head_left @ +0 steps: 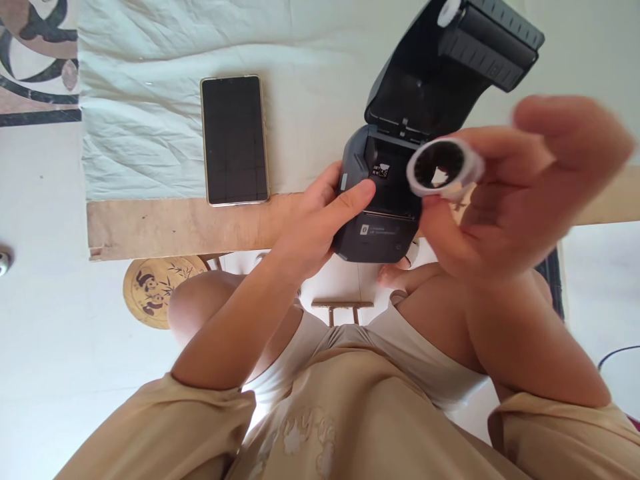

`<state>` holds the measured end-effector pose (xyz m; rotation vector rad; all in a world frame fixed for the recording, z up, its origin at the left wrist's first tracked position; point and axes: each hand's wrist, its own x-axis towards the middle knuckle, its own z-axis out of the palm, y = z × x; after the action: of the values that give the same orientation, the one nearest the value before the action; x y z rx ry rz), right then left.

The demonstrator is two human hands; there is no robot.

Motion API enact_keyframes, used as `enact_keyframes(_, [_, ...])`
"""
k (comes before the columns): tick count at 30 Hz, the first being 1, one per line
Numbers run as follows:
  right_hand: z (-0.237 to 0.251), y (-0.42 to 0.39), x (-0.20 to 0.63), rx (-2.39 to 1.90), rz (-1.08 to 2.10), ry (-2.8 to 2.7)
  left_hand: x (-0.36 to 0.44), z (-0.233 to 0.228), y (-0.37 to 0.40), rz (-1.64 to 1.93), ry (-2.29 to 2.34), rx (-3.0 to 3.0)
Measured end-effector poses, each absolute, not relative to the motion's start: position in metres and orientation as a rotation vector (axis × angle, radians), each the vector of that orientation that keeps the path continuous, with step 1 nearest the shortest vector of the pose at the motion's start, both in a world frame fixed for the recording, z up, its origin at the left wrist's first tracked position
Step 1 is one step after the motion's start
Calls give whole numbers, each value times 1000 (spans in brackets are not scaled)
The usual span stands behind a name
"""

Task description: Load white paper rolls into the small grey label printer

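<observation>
A dark grey portable printer (380, 227) sits at the table's near edge with its lid (450, 60) swung up and back, showing the empty paper bay. My left hand (320, 220) grips the printer's left side, thumb lying across its front lip. My right hand (510, 193), blurred and close to the camera, holds a small white paper roll (443, 168) just above and to the right of the open bay, its hollow core facing me.
A black smartphone (234, 139) lies face up, screen dark, on a wrinkled white cloth (145, 100) that covers the wooden table (175, 227). My knees and beige clothing fill the lower view. A round patterned stool (150, 288) stands on the floor under the table.
</observation>
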<state>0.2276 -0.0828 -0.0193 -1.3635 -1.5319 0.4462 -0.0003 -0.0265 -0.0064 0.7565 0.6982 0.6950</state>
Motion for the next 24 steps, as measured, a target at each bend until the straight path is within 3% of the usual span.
enact_keyframes(6, [-16,-80,228,-1283,-186,-1755,-3,-3,-27,662,689,756])
enact_keyframes(15, [-6,-72,214,-1034,-341,-1808,-2,-11,-27,712,682,718])
enact_keyframes(24, [-13,-89,207,-1066,-156,-1753,-8,-13,-25,772,715,766])
